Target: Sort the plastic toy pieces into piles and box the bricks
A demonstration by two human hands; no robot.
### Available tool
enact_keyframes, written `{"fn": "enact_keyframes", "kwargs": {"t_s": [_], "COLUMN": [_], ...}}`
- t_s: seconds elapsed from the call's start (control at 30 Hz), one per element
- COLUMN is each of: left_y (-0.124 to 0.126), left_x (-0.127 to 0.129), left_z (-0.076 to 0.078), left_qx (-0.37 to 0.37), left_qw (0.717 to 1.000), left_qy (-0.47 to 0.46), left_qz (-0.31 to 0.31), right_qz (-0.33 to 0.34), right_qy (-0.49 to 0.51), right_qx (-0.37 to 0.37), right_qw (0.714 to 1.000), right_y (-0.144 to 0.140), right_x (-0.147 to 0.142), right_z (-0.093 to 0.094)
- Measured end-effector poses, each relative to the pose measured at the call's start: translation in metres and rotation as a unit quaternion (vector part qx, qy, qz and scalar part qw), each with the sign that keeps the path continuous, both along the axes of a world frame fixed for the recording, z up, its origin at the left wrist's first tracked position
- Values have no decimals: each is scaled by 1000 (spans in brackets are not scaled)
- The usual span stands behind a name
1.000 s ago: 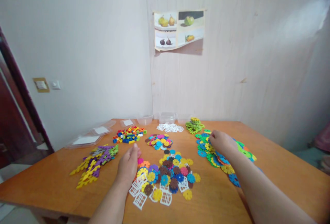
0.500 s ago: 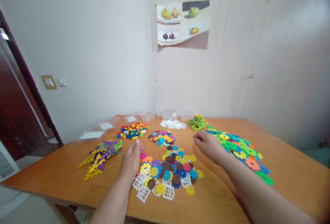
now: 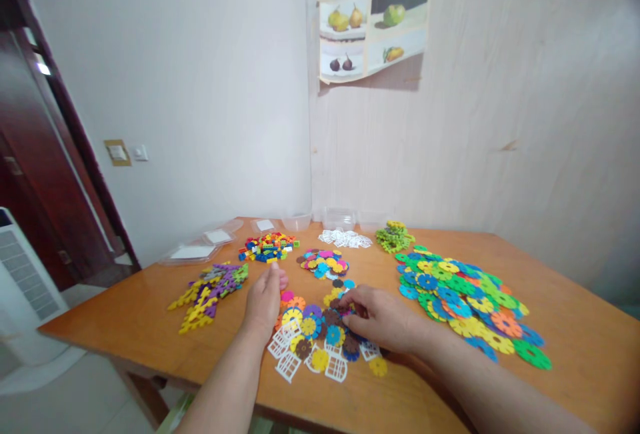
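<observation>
Both hands are working the near pile of small flower discs (image 3: 325, 327) on the wooden table (image 3: 575, 354): left hand (image 3: 265, 301) lying flat, fingers together, at its edge; right hand (image 3: 383, 321) curling over the middle, grip hidden. Pinching 1 disc by its rim would serve best.

Two hands, left (image 3: 263, 302) and right (image 3: 383, 319), over one table (image 3: 575, 347). Seven piles of pieces on it, four white grids (image 3: 289, 366) lower centre, one poster (image 3: 374, 33) up top.
</observation>
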State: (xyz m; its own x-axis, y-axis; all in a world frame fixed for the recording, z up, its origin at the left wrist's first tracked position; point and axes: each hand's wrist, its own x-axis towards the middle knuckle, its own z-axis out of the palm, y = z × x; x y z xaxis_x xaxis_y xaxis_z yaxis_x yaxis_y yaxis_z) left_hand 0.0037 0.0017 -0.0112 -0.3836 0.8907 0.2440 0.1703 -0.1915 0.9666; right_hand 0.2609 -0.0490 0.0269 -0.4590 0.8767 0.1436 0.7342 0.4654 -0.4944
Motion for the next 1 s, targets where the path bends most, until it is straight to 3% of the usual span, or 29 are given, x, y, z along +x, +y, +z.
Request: {"fn": "enact_keyframes", "kwargs": {"t_s": [0.4, 0.67, 0.8, 1.0], "left_y": [2, 1, -1, -3], "left_x": [0, 2, 4, 5], "left_z": [-3, -3, -2, 0], "left_qx": [-11, -15, -16, -14], "left_qw": [1000, 1000, 1000, 1000], "left_qy": [18, 18, 26, 24], "left_qz": [1, -10, -10, -13], "right_qz": [-34, -36, -28, -135], "right_qy": [-48, 87, 211, 338], "right_qx": [27, -84, -150, -227], "right_qw": [998, 992, 966, 903], "right_y": [11, 26, 42, 72], "right_x": [-26, -31, -30, -33], "right_z": [-4, -16, -14, -3]}}
